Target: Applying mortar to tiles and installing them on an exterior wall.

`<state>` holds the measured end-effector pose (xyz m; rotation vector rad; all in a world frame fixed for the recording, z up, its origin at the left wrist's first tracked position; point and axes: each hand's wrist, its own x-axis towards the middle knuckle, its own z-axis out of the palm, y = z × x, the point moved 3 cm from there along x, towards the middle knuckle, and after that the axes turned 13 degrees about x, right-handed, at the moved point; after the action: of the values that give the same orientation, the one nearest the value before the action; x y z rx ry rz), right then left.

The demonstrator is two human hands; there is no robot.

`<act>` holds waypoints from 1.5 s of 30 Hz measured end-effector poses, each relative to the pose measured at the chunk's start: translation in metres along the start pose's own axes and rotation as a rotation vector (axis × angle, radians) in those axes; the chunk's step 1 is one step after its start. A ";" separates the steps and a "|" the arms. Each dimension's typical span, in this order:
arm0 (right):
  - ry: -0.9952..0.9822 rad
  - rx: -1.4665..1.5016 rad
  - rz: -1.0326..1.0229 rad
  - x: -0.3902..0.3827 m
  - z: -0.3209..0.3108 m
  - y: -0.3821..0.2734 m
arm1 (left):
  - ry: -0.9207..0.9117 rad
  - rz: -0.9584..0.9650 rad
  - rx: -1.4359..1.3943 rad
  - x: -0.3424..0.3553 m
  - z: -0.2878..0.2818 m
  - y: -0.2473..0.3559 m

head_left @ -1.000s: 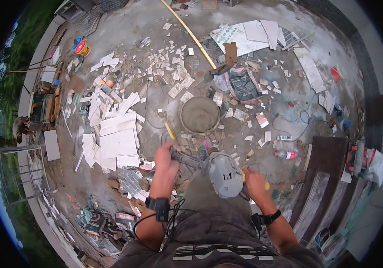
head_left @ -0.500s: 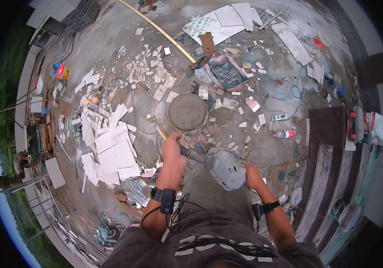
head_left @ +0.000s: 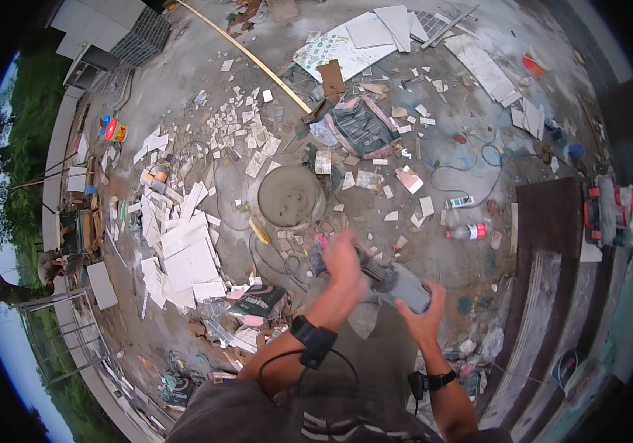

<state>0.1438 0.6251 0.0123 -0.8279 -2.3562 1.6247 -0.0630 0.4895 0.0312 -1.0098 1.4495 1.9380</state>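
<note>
Between my hands, in front of my legs, is a grey power tool, tilted, with a darker front end. My right hand is closed round its rear end, the thumb along the housing. My left hand is curled at the tool's front end, slightly smeared by motion; its fingertips are partly hidden. Ahead and to the left stands a round bucket of grey mortar with marks in its surface. A yellow strip-shaped object lies at its near side. Something pink and purple shows just beyond my left hand.
Broken white tiles pile up at left, with fragments scattered beyond. A dark bag lies left of my left forearm. A cable loops over the floor. At right are a plastic bottle and dark steps.
Both hands have shifted with the power tool. My left hand has moved right, away from the bucket, and the tool has turned and moved right. The yellow object is now more exposed.
</note>
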 end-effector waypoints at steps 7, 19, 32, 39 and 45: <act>0.239 0.310 0.476 0.084 -0.074 0.292 | -0.125 0.270 0.486 0.136 0.077 -0.217; 0.075 0.894 1.240 0.165 -0.002 0.588 | -0.052 -0.111 -0.003 0.402 0.028 -0.467; 0.129 0.929 1.243 0.174 0.017 0.579 | 0.392 -0.093 0.200 0.331 0.041 -0.416; -0.003 0.903 1.361 0.209 0.064 0.628 | 0.322 0.228 0.446 0.397 0.023 -0.435; 0.097 0.739 1.414 0.180 0.073 0.672 | 0.087 -0.065 0.061 0.459 0.000 -0.459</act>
<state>0.1972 0.8321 -0.6539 -2.4232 -0.6694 2.3874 0.0166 0.6118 -0.6018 -1.1120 1.4955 1.8133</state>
